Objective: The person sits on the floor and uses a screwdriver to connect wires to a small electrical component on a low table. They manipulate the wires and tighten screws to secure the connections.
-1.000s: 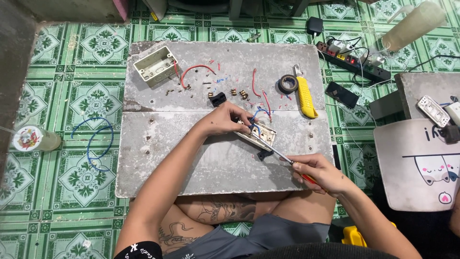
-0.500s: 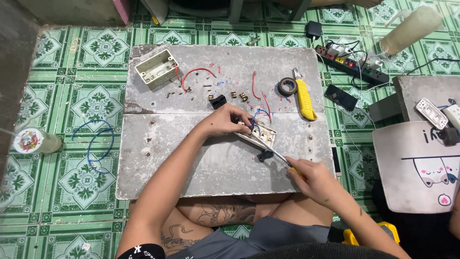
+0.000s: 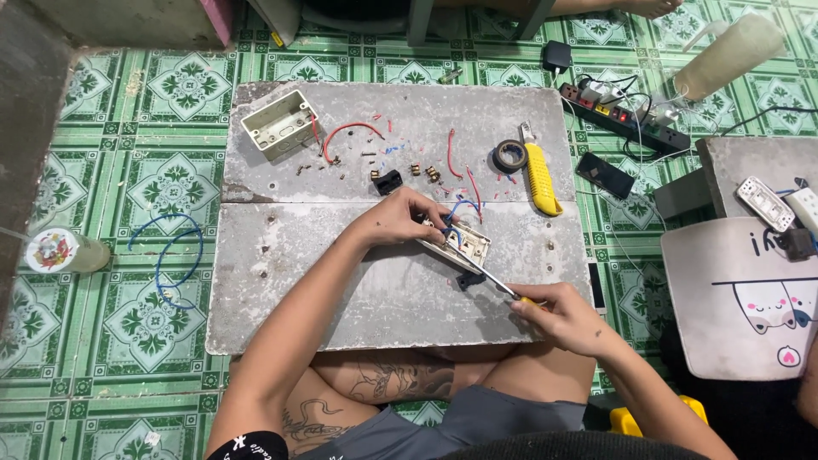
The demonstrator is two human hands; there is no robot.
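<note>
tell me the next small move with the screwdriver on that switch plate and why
Probably keep the left hand pinning the switch plate and turn the screwdriver in the right hand. Its tip sits at the plate's near edge, where the blue wires enter, so a terminal screw likely needs tightening.

1. the screwdriver (image 3: 492, 280) tip is hidden inside the switch plate (image 3: 461, 244); its handle sits buried in the right hand (image 3: 565, 313)
2. the left hand (image 3: 407, 219) fingers cover the plate's near corner
3. the small screws (image 3: 368, 155) are too tiny to tell apart
</note>
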